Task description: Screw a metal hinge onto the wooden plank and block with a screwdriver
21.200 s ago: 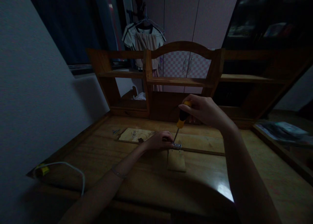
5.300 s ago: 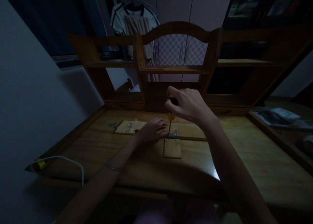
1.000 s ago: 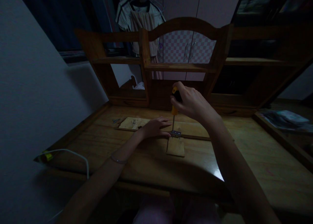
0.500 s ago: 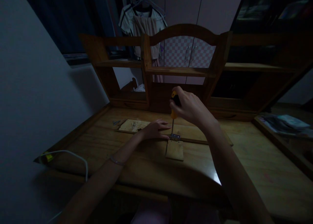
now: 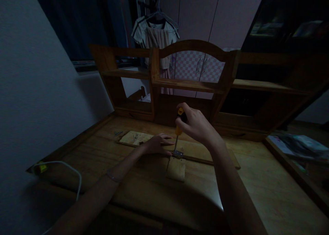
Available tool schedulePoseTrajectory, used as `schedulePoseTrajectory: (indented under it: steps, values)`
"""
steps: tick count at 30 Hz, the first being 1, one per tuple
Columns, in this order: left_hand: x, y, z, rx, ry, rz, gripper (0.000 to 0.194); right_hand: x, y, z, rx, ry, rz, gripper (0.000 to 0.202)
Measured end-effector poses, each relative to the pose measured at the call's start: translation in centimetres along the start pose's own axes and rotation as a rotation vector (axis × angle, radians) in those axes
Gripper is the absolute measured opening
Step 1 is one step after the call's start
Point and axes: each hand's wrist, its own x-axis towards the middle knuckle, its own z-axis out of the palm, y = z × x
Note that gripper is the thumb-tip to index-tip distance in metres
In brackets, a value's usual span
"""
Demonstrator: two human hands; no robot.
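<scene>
My right hand (image 5: 195,123) is wrapped round the yellow and black handle of a screwdriver (image 5: 178,130), held nearly upright. The tip of its shaft meets a small metal hinge (image 5: 178,154). This hinge lies where a long wooden board (image 5: 203,153) and a small square wooden piece (image 5: 176,169) come together. My left hand (image 5: 157,144) rests on the long board, fingers stretched out, with fingertips beside the hinge. Whether those fingertips press on the hinge I cannot tell.
Loose screws (image 5: 118,133) lie left of the board on the wooden desk (image 5: 246,187). A wooden shelf unit (image 5: 187,86) stands along the back. At the left edge are a white cable (image 5: 74,171) and a yellow object (image 5: 42,167). Papers (image 5: 295,147) lie at the right.
The whole view has shifted, so the desk and both hands appear slightly lower and further left. The screwdriver stays on the hinge, and the left hand keeps its place beside it.
</scene>
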Motion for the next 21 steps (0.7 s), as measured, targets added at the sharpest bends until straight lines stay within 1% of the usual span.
schedulePoseTrajectory:
  steps: [3, 7, 11, 15, 18, 21]
  values:
    - [0.1, -0.1, -0.1, 0.004, -0.006, -0.008, 0.058, -0.2, 0.2, -0.4, 0.051, -0.023, -0.012, 0.033]
    - [0.1, -0.2, -0.1, 0.024, -0.018, -0.006, 0.06, -0.2, 0.2, -0.4, 0.037, -0.017, -0.013, 0.032]
    - [0.2, -0.1, -0.1, 0.041, -0.01, 0.024, 0.057, 0.0, -0.3, 0.5, -0.099, 0.036, 0.008, 0.026]
    - [0.1, -0.3, 0.1, 0.05, -0.001, 0.044, 0.058, 0.1, -0.9, 1.1, -0.225, 0.073, 0.058, 0.03]
    - [0.1, -0.7, 0.3, 0.057, -0.004, 0.076, 0.059, 0.0, -1.0, 0.8, -0.147, 0.08, 0.056, 0.032]
    - [0.1, -1.0, 0.6, 0.072, -0.005, 0.1, 0.059, -0.1, -0.4, 0.5, 0.049, 0.052, 0.028, 0.035]
